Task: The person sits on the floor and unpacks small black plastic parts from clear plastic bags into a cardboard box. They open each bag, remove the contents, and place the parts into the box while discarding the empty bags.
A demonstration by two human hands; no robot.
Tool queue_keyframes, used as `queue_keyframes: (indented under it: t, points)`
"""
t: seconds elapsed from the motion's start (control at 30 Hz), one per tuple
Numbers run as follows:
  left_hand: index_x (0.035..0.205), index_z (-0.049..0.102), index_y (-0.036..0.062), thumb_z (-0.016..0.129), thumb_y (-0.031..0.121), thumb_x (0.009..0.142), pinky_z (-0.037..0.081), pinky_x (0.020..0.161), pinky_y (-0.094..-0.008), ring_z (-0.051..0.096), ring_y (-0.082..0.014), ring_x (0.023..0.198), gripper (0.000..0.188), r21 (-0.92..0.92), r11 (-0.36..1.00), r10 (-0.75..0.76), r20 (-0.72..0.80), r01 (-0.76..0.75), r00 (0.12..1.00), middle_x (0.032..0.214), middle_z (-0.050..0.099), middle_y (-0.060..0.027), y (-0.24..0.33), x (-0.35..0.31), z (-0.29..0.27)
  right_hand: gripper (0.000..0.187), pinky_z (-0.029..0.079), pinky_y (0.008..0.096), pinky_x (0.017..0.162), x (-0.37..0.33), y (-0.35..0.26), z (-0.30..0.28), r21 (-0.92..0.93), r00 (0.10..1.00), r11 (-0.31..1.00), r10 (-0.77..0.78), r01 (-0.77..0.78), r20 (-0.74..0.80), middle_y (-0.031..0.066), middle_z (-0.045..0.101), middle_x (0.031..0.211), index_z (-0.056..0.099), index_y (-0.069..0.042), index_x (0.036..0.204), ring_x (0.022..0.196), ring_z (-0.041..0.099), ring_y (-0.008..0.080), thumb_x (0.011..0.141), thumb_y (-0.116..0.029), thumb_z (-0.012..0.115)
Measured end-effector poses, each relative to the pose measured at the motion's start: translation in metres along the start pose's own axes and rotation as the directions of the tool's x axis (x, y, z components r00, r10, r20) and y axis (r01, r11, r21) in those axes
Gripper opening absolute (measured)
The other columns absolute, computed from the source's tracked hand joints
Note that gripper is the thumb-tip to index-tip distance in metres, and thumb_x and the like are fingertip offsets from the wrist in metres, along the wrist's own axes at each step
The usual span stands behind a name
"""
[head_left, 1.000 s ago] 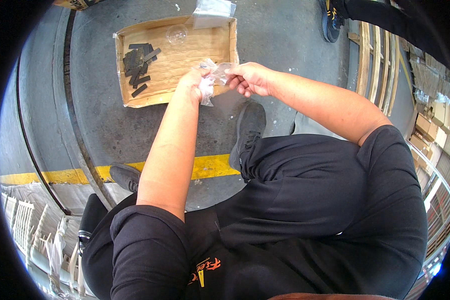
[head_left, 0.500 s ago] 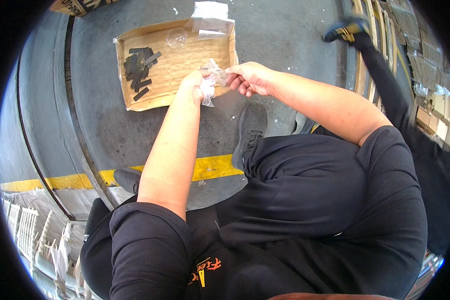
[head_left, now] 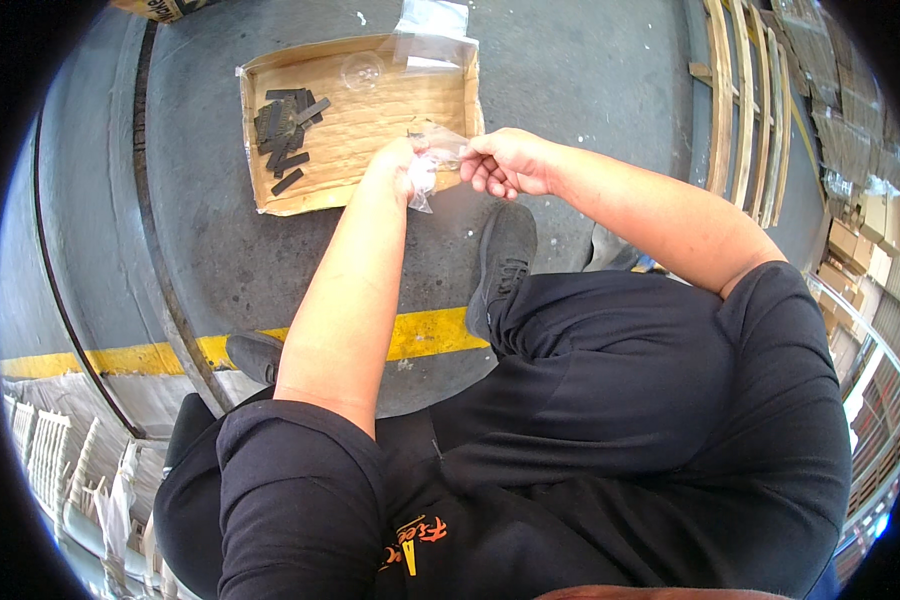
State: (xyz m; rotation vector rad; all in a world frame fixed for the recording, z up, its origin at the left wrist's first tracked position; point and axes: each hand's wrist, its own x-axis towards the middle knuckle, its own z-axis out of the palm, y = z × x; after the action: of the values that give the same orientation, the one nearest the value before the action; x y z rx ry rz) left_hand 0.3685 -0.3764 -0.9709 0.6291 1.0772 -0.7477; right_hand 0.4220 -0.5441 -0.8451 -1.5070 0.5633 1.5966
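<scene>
The small clear plastic bag (head_left: pixel 425 165) is hard to read: it is crumpled, see-through, and whatever sits inside cannot be made out. The left hand's (head_left: pixel 398 165) fingers are hidden behind the bag and the back of the hand, but the hand is curled closed on the bag's left side. The right hand (head_left: pixel 505 162) comes in from the right, thumb and forefinger pinched on the bag's upper right edge, the other fingers loosely bent beneath. Both hands hold the bag in the air, above the near right corner of a shallow cardboard tray (head_left: pixel 370 110) lying on the grey concrete floor (head_left: pixel 570 70). In the tray's far left part lies a loose heap of small dark flat strips (head_left: pixel 285 135); more clear plastic (head_left: pixel 430 30) hangs over its far right edge, partly cut off at the top. A dark shoe (head_left: pixel 500 265) rests near the hands, just beyond a yellow floor line (head_left: pixel 425 335). Wooden pallets (head_left: pixel 745 100) stand to the right, bent by the lens.
</scene>
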Motion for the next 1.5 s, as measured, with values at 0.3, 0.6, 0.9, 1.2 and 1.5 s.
queue_keyframes:
  t: [0.3,0.6,0.9,1.2,1.5]
  points:
    - [0.105,0.063,-0.0014,0.054,0.012,0.098,0.049,0.053,-0.0338,0.061,-0.0223,0.063,0.018,-0.003,0.999,-0.052,0.055,0.052,0.997,0.082,0.066,-0.0105,0.000,-0.010,0.005,0.029,0.043,0.0292,0.039,0.002,0.004,-0.005,-0.096,0.985,0.993,-0.088,0.074,-0.151,0.0070,0.066,0.073,0.065,0.001,0.103,0.049,0.056,0.0122,0.100,-0.025,0.054]
    - [0.116,0.058,-0.0034,0.055,0.015,0.098,0.061,0.066,-0.0426,0.069,-0.0312,0.082,0.025,0.005,0.997,0.072,0.150,-0.073,0.986,0.107,0.069,-0.0219,0.007,-0.027,0.005,0.033,0.056,0.0419,0.061,0.007,-0.019,-0.022,-0.817,0.755,0.533,-0.624,0.222,-0.202,0.0140,0.072,0.081,0.067,-0.004,0.093,0.068,0.068,0.0291,0.093,-0.036,0.065]
    - [0.125,0.054,-0.0015,0.060,0.014,0.096,0.061,0.066,-0.0401,0.069,-0.0275,0.082,0.034,0.012,0.922,0.381,0.159,-0.388,0.911,0.101,0.064,-0.0156,0.024,-0.056,-0.008,0.030,0.054,0.0478,0.091,0.032,-0.096,-0.055,-0.979,0.481,0.177,-0.852,-0.105,-0.206,0.0138,0.065,0.113,0.067,-0.010,0.112,0.108,0.065,0.0353,0.091,-0.032,0.069]
    - [0.093,0.065,0.0035,0.075,0.015,0.086,0.051,0.058,-0.0362,0.062,-0.0200,0.069,0.017,0.298,0.849,0.442,0.050,-0.436,0.896,0.083,0.063,-0.0071,0.051,-0.068,-0.015,0.017,0.054,0.0444,0.086,0.025,-0.090,-0.053,-0.998,0.391,0.055,-0.919,0.008,-0.048,0.0094,0.065,0.104,0.069,-0.012,0.103,0.100,0.066,0.0311,0.091,-0.021,0.062]
    - [0.150,0.048,0.0132,0.083,0.022,0.077,0.045,0.108,-0.0360,0.056,-0.0253,0.131,0.082,0.744,0.028,0.783,0.399,-0.668,0.478,0.144,0.057,-0.0157,0.086,-0.071,0.005,0.018,0.053,0.0439,0.082,-0.028,-0.110,-0.037,-0.917,0.613,-0.096,-0.716,0.386,0.333,0.0135,0.070,0.094,0.067,-0.006,0.096,0.091,0.067,0.0339,0.082,-0.018,0.064]
